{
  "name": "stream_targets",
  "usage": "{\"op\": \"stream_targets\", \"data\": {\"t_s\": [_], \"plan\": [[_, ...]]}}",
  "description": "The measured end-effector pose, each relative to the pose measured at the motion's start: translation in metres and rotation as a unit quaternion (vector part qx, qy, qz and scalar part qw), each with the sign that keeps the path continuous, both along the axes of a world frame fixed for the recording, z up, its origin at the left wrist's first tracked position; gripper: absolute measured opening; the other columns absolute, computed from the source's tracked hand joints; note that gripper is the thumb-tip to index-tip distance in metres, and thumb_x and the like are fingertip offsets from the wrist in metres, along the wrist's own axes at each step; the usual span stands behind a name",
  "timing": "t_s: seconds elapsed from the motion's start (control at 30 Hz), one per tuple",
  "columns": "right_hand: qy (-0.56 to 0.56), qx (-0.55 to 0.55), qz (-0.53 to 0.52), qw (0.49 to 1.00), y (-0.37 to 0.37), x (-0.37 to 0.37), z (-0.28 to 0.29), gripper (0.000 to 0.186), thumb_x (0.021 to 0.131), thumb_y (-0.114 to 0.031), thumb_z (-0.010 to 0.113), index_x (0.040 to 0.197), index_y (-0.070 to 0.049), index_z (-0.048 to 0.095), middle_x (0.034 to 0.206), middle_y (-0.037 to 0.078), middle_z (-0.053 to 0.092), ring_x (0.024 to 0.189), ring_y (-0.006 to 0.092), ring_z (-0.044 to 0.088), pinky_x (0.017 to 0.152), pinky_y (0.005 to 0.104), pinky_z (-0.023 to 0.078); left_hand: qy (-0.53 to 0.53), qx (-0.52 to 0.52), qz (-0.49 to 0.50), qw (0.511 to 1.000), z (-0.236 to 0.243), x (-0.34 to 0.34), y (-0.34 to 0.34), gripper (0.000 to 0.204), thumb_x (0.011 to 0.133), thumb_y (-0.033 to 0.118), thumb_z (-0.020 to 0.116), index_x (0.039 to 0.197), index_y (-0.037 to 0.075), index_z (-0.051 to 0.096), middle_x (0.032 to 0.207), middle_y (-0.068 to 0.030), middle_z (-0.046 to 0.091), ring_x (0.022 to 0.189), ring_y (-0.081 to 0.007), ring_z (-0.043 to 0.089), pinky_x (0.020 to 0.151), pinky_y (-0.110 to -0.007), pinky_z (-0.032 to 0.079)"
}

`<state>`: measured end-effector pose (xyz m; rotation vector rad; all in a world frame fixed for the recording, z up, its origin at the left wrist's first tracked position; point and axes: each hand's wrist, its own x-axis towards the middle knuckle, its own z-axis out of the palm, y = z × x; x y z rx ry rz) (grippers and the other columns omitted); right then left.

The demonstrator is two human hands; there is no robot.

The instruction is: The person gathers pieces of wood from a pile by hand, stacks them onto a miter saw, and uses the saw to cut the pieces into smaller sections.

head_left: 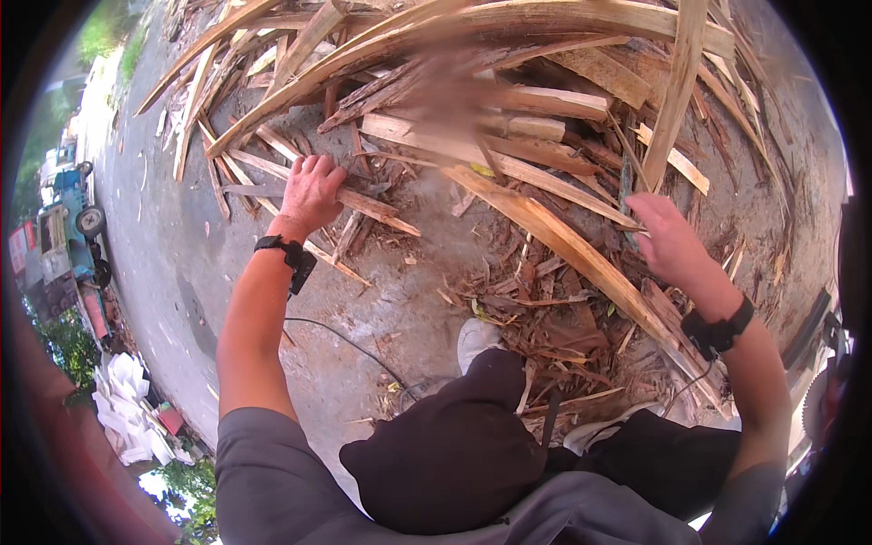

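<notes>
Wood strip (554, 183): middle, slanting nearer rightward.
Right hand (674, 243): at strip's right tip; whether pinching, cannot tell.
Left hand (313, 193): curled over split sticks (386, 213); hold hidden.
Woodpile (545, 25): far.

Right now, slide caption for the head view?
Bare left hand and bare right hand, both in black wristbands, spread apart among long, split, tan wood pieces heaped on grey ground.

Pale tan split wood (563, 241); grey ground (173, 263); black trousers (445, 445); grey shirt (263, 468); white shoe (474, 340)
</notes>
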<state>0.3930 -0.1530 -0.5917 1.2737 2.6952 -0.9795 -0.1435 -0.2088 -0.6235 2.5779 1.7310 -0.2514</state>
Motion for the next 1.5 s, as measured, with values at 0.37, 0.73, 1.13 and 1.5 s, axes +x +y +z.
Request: {"op": "stream_targets", "data": {"t_s": [0.37,0.73,1.13,1.5], "plan": [[-0.153,0.161,-0.013,0.975,0.017,-0.096,-0.057,0.092,0.063,-0.014,0.079,0.143,-0.005,0.033,0.122,0.016,0.048,0.114,0.0335,0.046,0.098,0.0436,0.04,-0.191,-0.04,-0.045,0.98,0.04,0.088,-0.048,0.036,0.052,0.009,0.07,0.086,0.011,0.058,0.078,-0.004,0.054,0.081,-0.0265,0.055,0.066,-0.038,0.048],[-0.111,-0.001,-0.109,0.988,0.024,-0.104,-0.061,0.051,0.069,-0.005,0.064,0.116,-0.001,0.044,0.106,0.025,0.054,0.099,0.0441,0.056,0.086,0.0471,0.049,-0.137,-0.04,-0.032,0.989,-0.004,0.086,-0.061,0.031,0.06,0.01,0.066,0.09,0.015,0.061,0.079,-0.0028,0.059,0.082,-0.0255,0.057,0.069,-0.037,0.049],[-0.009,-0.066,-0.044,0.997,0.055,-0.089,0.031,0.055,0.073,-0.011,0.067,0.121,0.003,0.046,0.1,0.029,0.062,0.097,0.0447,0.059,0.084,0.0462,0.048,-0.165,-0.043,0.026,0.985,0.035,0.093,-0.039,0.026,0.059,0.01,0.069,0.083,0.012,0.059,0.078,-0.0052,0.061,0.081,-0.028,0.058,0.068,-0.039,0.049],[-0.046,0.2,0.165,0.965,0.112,-0.075,0.144,0.049,0.073,-0.004,0.068,0.12,-0.003,0.055,0.098,0.02,0.061,0.096,0.0362,0.061,0.085,0.0424,0.05,-0.134,0.021,0.082,0.987,0.078,0.115,-0.009,0.024,0.06,0.008,0.067,0.082,0.008,0.057,0.079,-0.0093,0.061,0.08,-0.0317,0.058,0.069,-0.043,0.048]]}}
